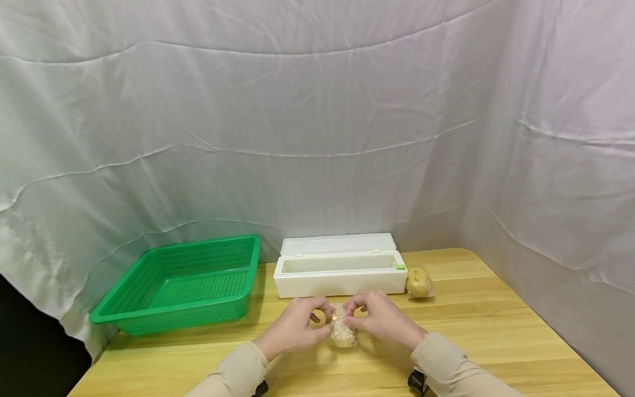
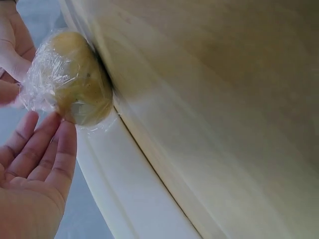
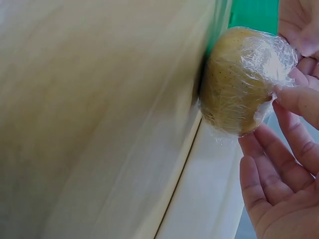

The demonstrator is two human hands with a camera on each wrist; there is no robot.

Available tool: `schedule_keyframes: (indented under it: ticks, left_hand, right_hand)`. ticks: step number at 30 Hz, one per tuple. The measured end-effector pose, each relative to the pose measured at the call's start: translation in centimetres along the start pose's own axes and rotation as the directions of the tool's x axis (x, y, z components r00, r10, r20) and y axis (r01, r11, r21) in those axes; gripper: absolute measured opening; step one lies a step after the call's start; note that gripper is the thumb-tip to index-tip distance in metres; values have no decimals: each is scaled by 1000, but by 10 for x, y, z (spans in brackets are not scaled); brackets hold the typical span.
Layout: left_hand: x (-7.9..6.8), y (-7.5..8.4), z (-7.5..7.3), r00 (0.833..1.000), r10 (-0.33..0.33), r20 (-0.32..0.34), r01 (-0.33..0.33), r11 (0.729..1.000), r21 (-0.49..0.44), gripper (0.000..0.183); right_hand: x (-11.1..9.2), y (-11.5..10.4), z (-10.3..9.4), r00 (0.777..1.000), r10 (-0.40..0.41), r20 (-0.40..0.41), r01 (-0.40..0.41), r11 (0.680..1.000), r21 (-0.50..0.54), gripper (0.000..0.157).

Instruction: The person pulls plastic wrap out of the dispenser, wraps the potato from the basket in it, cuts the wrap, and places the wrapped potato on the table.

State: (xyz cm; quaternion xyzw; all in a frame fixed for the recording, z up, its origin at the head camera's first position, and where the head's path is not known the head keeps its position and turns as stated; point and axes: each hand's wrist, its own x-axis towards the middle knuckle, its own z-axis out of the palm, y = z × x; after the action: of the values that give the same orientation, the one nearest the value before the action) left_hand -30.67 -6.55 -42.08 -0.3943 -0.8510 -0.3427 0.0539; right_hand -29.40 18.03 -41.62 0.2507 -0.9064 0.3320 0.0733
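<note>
A potato (image 3: 227, 84) wrapped in clear plastic wrap (image 2: 42, 79) rests on the table between the two hands. From its left side, the left hand (image 1: 296, 326) pinches gathered wrap at the top, its other fingers fairly straight and close to the potato in the left wrist view. On the opposite side, the right hand (image 1: 381, 318) pinches the film between thumb and index finger. Its remaining fingers (image 3: 269, 164) reach beneath the bunched wrap, near the potato's surface. In the head view, the fingers cover the upper part of the bundle.
Behind the hands stands a long white box (image 1: 342, 281) with its lid raised and a green piece at its right end. A second wrapped potato (image 1: 419, 282) lies beside it. The green plastic basket (image 1: 168, 315) occupies the table's left side. Grey cloth (image 1: 317, 138) hangs behind.
</note>
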Motion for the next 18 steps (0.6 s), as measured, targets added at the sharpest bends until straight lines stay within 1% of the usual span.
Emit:
schedule_keyframes:
  ticks: [5,8,11,15,18]
  left_hand:
    - [0,1,3,999,36,-24,-35,998,47,21]
    - [1,1,5,998,46,-41,-43,997,64,20]
    - [1,2,6,997,60,-44,-56,994,94,18]
    - [0,3,7,995,92,-35,-87,987,133,14]
    - [1,3,6,995,98,-32,-92,986,141,12]
  right_hand:
    - [1,3,0,1000,-6,-5,6,1000,-7,21]
    - [2,4,1,1000,-10,-9,10,1000,-8,19]
    - [2,4,2,1000,-20,-8,20,1000,7,17]
    - [1,2,3,998,-61,-9,61,998,16,18]
    - [1,1,4,995,-104,-10,104,995,5,13]
